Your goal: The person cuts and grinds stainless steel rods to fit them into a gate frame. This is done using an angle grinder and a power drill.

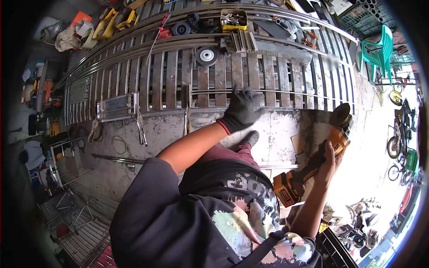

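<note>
My right hand, bare, is wrapped round the body of an orange and black cordless angle grinder. The grinder's dark disc points up and away from me, and its battery pack sits near my waist. My left hand wears a dark grey glove with a red cuff; its fingers are loosely apart and partly blurred. The fingertips overlap a thin metal rod lying across the slatted metal bench. A round grinding disc with a pale hub rests on the slats beyond that hand.
Long metal tubes run along the bench. Farther back stand a yellow bin of small parts and a blue-rimmed disc. Clamps hang at the bench's front edge. A green plastic chair stands at the right.
</note>
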`<state>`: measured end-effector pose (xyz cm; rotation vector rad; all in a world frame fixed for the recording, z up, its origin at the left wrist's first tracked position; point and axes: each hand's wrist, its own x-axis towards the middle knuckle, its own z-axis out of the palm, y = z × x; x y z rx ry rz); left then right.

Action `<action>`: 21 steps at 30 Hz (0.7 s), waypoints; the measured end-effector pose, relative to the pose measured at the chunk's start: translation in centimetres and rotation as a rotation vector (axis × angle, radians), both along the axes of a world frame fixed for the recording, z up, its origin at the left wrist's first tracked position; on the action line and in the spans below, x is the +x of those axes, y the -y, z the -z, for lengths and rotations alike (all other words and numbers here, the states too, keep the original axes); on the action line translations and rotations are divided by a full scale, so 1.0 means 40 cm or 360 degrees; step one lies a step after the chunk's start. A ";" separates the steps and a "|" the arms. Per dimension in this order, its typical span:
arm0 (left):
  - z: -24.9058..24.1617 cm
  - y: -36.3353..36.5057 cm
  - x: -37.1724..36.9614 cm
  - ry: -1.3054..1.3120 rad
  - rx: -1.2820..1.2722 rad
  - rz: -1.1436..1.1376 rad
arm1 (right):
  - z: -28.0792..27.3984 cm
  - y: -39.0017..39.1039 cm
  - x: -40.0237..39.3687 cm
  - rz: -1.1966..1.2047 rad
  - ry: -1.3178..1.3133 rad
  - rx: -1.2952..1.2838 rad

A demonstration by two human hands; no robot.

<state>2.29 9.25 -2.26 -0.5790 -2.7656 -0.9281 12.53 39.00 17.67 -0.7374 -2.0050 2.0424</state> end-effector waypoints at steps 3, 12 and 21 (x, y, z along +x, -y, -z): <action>0.132 0.077 -0.086 -0.0239 -0.0141 -0.0354 | 0.055 -0.024 0.008 -0.0025 0.0159 0.0047; 0.190 0.102 -0.122 -0.0256 -0.0025 -0.0301 | 0.101 0.011 -0.035 -0.0209 0.0367 -0.0017; 0.230 0.123 -0.165 -0.0212 -0.0182 -0.0169 | 0.274 -0.045 -0.139 -0.0663 0.0406 -0.0056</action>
